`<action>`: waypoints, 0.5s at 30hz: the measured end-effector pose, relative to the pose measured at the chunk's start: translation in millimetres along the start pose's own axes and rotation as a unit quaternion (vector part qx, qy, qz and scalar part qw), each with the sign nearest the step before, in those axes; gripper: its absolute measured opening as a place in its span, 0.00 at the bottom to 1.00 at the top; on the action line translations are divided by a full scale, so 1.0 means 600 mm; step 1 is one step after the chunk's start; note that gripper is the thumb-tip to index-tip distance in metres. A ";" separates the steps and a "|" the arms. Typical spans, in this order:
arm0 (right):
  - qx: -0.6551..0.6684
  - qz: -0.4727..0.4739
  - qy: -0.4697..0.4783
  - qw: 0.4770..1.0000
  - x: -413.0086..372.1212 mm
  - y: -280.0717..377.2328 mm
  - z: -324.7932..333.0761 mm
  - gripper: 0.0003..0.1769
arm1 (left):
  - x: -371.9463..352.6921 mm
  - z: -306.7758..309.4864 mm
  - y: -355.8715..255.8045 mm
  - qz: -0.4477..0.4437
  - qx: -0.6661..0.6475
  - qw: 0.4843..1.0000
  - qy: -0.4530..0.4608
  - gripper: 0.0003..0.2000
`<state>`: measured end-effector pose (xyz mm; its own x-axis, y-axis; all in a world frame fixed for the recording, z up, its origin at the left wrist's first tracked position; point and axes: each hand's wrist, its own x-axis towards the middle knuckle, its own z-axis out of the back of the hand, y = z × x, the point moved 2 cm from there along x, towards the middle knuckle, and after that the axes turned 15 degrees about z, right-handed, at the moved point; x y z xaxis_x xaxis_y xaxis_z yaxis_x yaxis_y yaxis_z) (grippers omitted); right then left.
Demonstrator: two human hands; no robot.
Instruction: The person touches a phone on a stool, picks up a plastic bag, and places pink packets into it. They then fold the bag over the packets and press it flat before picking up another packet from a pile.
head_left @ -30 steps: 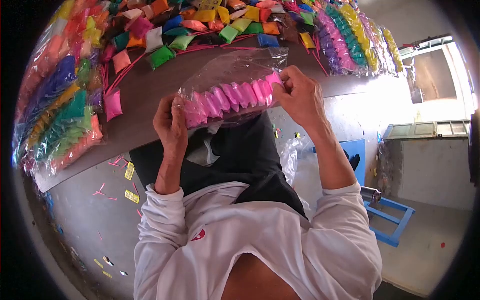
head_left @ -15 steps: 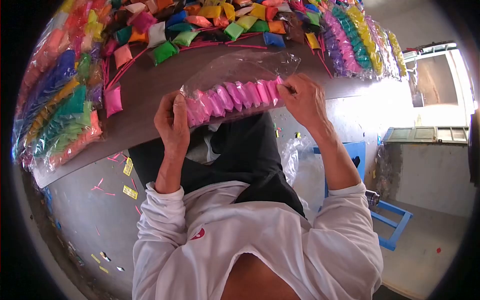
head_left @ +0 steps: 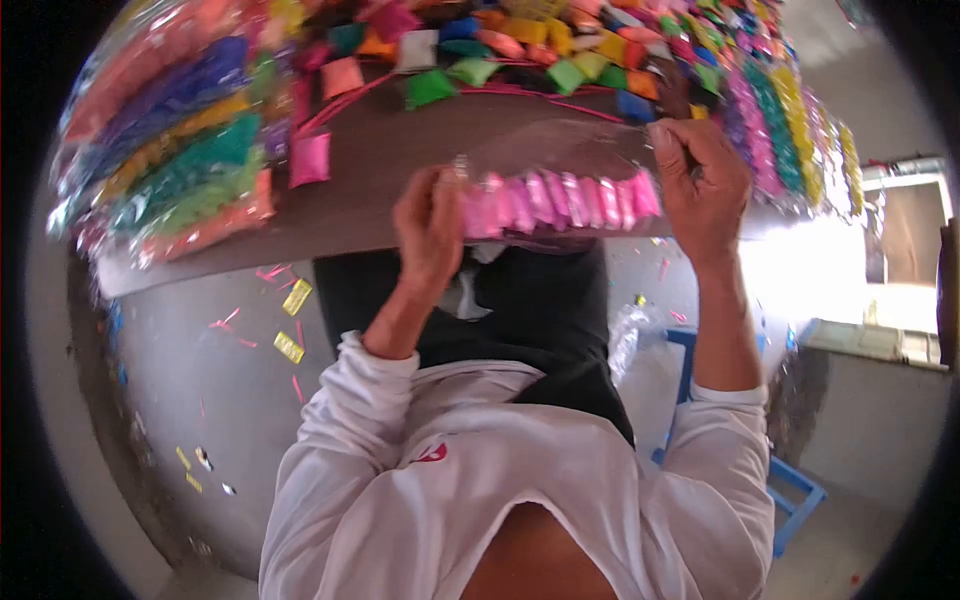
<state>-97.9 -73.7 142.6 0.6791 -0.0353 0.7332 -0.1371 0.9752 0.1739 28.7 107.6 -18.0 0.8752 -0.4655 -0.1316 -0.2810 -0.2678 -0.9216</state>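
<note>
A clear plastic bag (head_left: 560, 203) holding a row of small pink and purple packets is stretched between my hands, above the near edge of the table. My left hand (head_left: 430, 225) is closed on the bag's left end, thumb and fingers pressed together. At the other end my right hand (head_left: 703, 185) pinches the bag's upper right corner, its thumb against the fingers. The bag's loose, see-through flap rises behind the packets and is hard to make out.
Dark table (head_left: 370, 150) in front. Several filled bags of coloured packets (head_left: 190, 160) lie at the left, more (head_left: 770, 130) at the right. Loose packets (head_left: 480, 70) and pink sticks (head_left: 345, 105) cover the back. A blue stool (head_left: 795, 500) stands on the floor at right.
The view has shifted, so the table and hands appear further right. My right hand has moved from the packet row's end up to the bag's upper corner. My left hand keeps its hold.
</note>
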 end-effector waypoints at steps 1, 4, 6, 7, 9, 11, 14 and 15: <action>0.009 0.046 0.008 0.999 0.026 0.013 -0.014 0.05 | 0.001 0.004 0.003 -0.013 0.037 0.999 0.000 0.09; 0.107 0.096 0.089 0.986 0.095 0.071 -0.100 0.08 | -0.002 0.004 -0.006 -0.003 0.067 0.998 -0.001 0.08; 0.138 0.157 0.164 0.964 0.136 0.098 -0.176 0.11 | -0.005 0.000 -0.010 -0.001 0.056 0.998 0.002 0.08; 0.139 0.190 0.206 0.950 0.149 0.107 -0.224 0.13 | -0.003 0.000 -0.008 -0.011 0.050 0.999 0.006 0.08; 0.122 0.169 0.293 0.933 0.168 0.128 -0.303 0.17 | 0.001 -0.002 -0.004 -0.035 0.049 0.998 0.009 0.08; 0.113 0.168 0.334 0.920 0.180 0.140 -0.390 0.20 | 0.003 0.000 0.000 -0.060 0.060 0.996 0.010 0.08; 0.104 0.144 0.446 0.877 0.199 0.180 -0.411 0.20 | 0.005 0.009 0.012 -0.050 0.096 0.994 0.014 0.07; 0.098 0.145 0.456 0.873 0.195 0.186 -0.426 0.21 | 0.004 0.009 0.015 -0.037 0.092 0.995 0.021 0.07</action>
<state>150.6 86.7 79.8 0.8741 0.4834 -0.0473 -0.4594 0.8544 0.2429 30.4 108.3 -28.6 0.8723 -0.4865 -0.0486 -0.1358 -0.1456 -0.9800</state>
